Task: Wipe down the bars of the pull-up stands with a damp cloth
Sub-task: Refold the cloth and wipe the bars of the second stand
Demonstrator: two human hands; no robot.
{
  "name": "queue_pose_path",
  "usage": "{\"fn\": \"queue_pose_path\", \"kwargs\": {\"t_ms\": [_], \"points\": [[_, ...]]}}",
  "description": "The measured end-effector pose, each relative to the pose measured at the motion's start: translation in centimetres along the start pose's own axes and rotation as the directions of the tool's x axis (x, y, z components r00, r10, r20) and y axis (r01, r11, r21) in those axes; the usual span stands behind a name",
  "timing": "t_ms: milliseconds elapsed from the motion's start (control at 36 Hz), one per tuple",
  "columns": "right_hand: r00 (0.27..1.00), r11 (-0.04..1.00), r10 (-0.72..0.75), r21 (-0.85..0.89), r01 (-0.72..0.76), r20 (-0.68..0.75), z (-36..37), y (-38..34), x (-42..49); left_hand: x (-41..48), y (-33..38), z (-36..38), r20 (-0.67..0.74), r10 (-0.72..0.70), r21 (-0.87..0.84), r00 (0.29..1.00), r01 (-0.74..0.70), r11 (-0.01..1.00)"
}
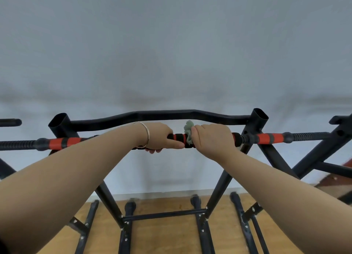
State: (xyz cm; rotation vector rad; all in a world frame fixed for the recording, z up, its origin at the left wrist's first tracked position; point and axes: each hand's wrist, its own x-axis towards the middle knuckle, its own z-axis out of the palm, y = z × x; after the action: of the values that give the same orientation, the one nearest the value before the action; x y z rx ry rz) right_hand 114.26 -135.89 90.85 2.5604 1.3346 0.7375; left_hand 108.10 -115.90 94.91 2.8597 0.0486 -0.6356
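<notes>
A black pull-up stand fills the view, and its near bar [179, 137] carries red and black foam grips. My left hand [162, 136], with a thin bangle on the wrist, grips this bar just left of centre. My right hand [211, 137] is wrapped round the same bar with a pale green cloth [188, 131] bunched between palm and foam. The cloth sticks out to the left of my fingers. A bare black curved bar [162, 114] runs behind, a little higher.
Two open-topped black uprights [60, 123] [259, 117] flank the bars. Threaded black rod ends [17, 144] [308, 135] stick out on both sides. Another black frame [341, 132] stands at the right. Below are the stand's legs, a crossbar [163, 214] and the wooden floor [171, 238]. A pale wall lies behind.
</notes>
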Motion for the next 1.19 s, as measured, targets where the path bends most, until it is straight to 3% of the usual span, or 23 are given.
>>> {"fn": "queue_pose_path", "kwargs": {"t_ms": [83,167,222,306,361,444,500,556,611,667,722,778,861,944,1028,1083,1139,1194], "points": [[0.982,0.999,-0.031,-0.035,0.038,0.189,-0.4,0.1,1.1,-0.1,0.1,0.4,-0.088,0.003,0.048,0.996,0.002,0.999],[0.92,0.995,-0.062,0.095,0.027,0.388,-1.1,1.1,3.0,-0.1,0.1,1.1,-0.207,0.049,0.243,0.977,0.003,0.97],[0.858,0.96,-0.093,0.275,-0.057,0.505,-1.5,1.9,4.0,-0.4,0.0,2.1,-0.319,0.108,0.389,0.941,0.027,0.921],[0.843,0.955,-0.157,0.297,-0.004,0.515,-1.7,1.8,4.2,-0.6,-0.4,2.9,-0.382,0.144,0.449,0.913,0.047,0.892],[0.868,0.965,-0.069,0.253,-0.066,0.491,-1.7,1.3,3.7,-0.7,-0.4,2.0,-0.282,0.099,0.341,0.954,0.003,0.94],[0.95,0.971,-0.009,0.231,-0.067,0.313,-1.9,0.3,1.5,-0.5,-0.7,0.2,-0.06,0.057,0.053,0.997,-0.054,0.997],[0.996,0.994,0.023,0.107,-0.032,0.09,-1.2,-0.4,-0.1,-0.4,-0.9,-0.1,0.044,0.046,0.008,0.998,-0.046,0.999],[0.996,0.993,0.068,0.097,-0.062,-0.061,-0.6,-0.8,-1.0,-0.2,-1.1,0.0,0.066,0.032,-0.002,0.997,-0.032,0.999],[0.998,0.995,0.052,0.083,-0.049,-0.036,-0.5,-0.7,-1.1,-0.3,-1.1,0.3,0.023,0.031,0.009,0.999,-0.032,0.999],[0.99,0.999,0.03,0.033,-0.035,0.141,-1.0,-0.5,-0.2,-0.4,-1.0,0.6,-0.014,0.028,0.032,1.0,-0.028,0.999],[0.963,0.991,0.007,0.127,-0.042,0.268,-1.5,-0.3,0.9,-0.4,-0.9,0.9,-0.057,0.024,0.075,0.998,-0.02,0.997],[0.907,0.942,0.064,0.274,-0.192,0.415,-2.2,0.1,2.3,-0.3,-0.9,1.3,-0.122,0.04,0.167,0.992,-0.019,0.986],[0.717,0.735,0.089,0.441,-0.516,0.691,-2.8,1.1,3.8,-0.6,-1.0,2.0,-0.208,0.064,0.28,0.976,-0.003,0.96],[0.609,0.627,-0.036,0.492,-0.604,0.793,-3.0,1.3,4.6,-1.2,-1.0,3.1,-0.323,0.099,0.402,0.941,0.042,0.915],[0.548,0.574,-0.125,0.511,-0.639,0.827,-3.4,1.3,4.4,-1.4,-1.0,3.8,-0.415,0.142,0.471,0.899,0.079,0.878],[0.605,0.657,-0.083,0.5,-0.565,0.792,-3.0,1.4,4.4,-1.4,-0.9,3.8,-0.446,0.138,0.467,0.885,0.098,0.879],[0.733,0.753,-0.018,0.491,-0.437,0.68,-2.6,1.5,4.5,-1.3,-0.9,3.5,-0.458,0.113,0.447,0.882,0.119,0.887],[0.803,0.805,-0.026,0.489,-0.335,0.595,-2.6,1.6,4.4,-1.1,-0.8,3.0,-0.439,0.064,0.4,0.896,0.13,0.907]]}}
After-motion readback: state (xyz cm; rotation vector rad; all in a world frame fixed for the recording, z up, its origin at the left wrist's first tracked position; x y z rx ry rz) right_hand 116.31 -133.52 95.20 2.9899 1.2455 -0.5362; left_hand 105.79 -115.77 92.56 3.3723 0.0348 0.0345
